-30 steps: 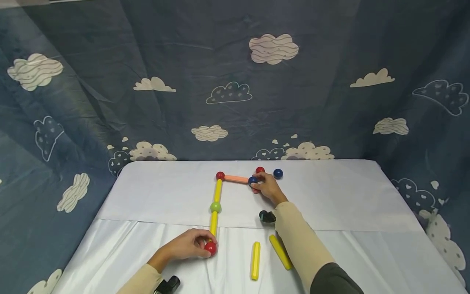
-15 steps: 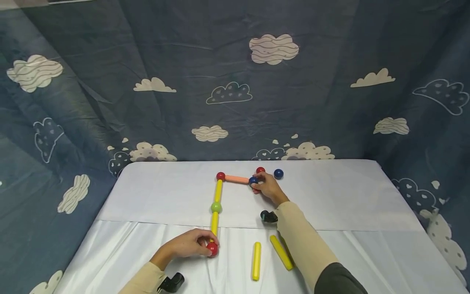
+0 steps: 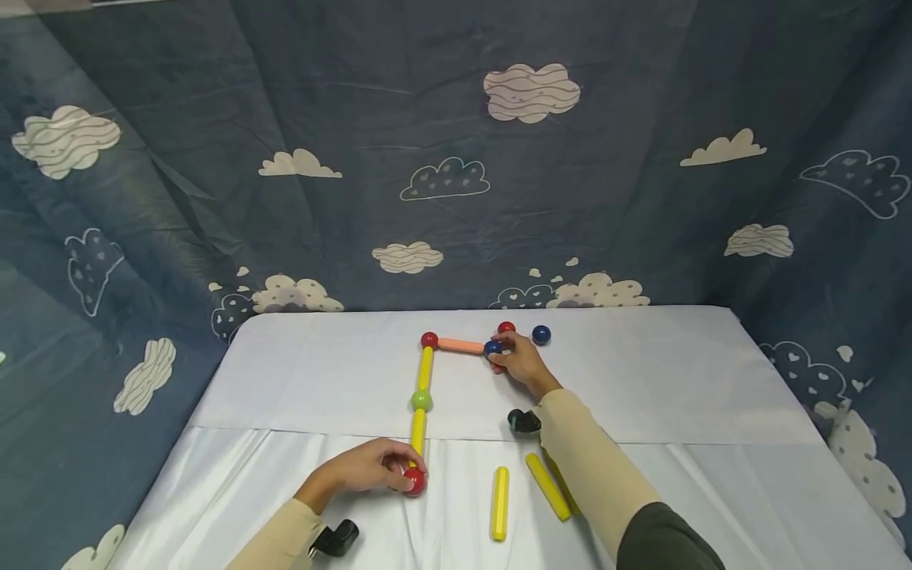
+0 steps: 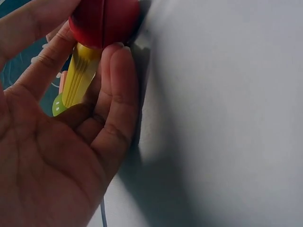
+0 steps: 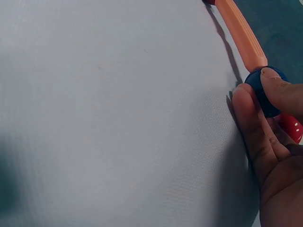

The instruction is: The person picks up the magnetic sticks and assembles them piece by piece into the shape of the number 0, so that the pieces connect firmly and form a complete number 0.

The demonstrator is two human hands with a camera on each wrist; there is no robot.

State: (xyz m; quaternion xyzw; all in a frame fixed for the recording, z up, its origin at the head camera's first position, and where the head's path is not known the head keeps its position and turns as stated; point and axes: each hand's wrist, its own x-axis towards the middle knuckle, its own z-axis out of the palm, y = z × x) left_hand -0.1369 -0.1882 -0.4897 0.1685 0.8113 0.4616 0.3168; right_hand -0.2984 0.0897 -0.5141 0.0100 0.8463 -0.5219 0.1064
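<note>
My left hand [image 3: 370, 465] grips a red ball [image 3: 414, 482] at the near end of a chain of toy rods and balls. From it a yellow rod [image 3: 418, 431] leads to a green ball [image 3: 422, 400]; another yellow rod [image 3: 425, 369] continues to a far red ball [image 3: 429, 340]. An orange rod [image 3: 461, 346] runs right from that corner and meets a blue ball [image 5: 258, 85]. Between thumb and fingers, my right hand [image 3: 522, 362] pinches this blue ball. Partly hidden behind the right hand is a red ball [image 5: 291, 126] in the right wrist view.
A loose red ball [image 3: 506, 327] and a blue ball [image 3: 541, 335] lie beyond the right hand. Yellow rods [image 3: 500, 504] lie near the right forearm, one partly under the sleeve [image 3: 594, 459]. A dark cloud-print curtain [image 3: 456, 222] stands behind the white-covered table [image 3: 299, 372].
</note>
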